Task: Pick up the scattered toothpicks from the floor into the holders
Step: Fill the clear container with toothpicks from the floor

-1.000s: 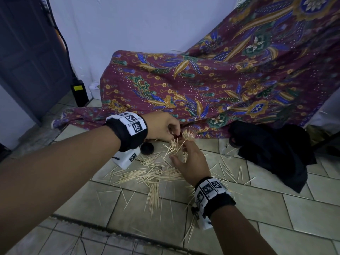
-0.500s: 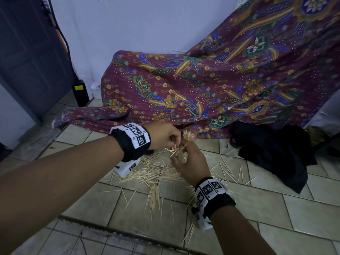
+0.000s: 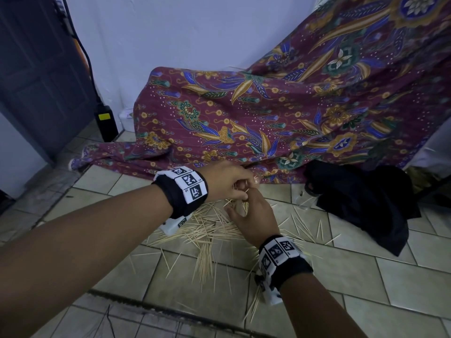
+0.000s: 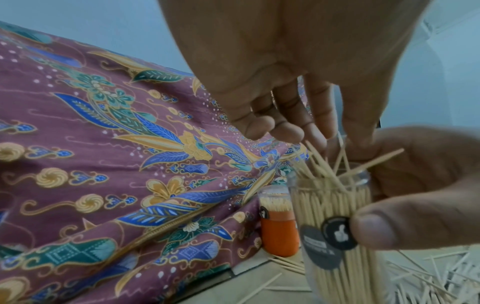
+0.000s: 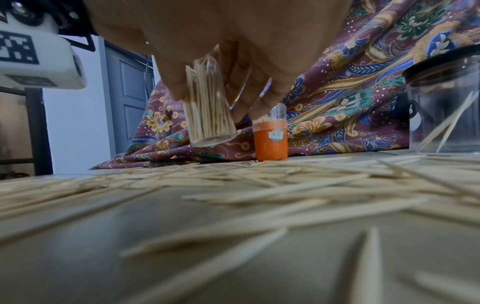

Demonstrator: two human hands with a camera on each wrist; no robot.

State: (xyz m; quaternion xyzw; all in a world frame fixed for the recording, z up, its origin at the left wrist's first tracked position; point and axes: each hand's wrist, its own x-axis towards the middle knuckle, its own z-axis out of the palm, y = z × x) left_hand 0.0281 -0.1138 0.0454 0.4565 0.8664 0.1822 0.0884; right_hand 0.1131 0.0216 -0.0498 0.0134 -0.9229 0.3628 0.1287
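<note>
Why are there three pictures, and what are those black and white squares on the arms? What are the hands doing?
Those squares are patterned bands on a person's wrists, each carrying a small camera. One picture comes from a camera on the head, looking down. The other two come from the wrists, looking along the fingers.

Thin wooden toothpicks lie scattered over the pale tiled floor. The right hand holds a clear plastic toothpick holder, nearly full, up off the floor. The left hand is at its top, where some toothpicks stick out crookedly.

Behind stand a small orange toothpick holder, a bigger clear jar with a few toothpicks inside, and a purple flowered cloth.
</note>
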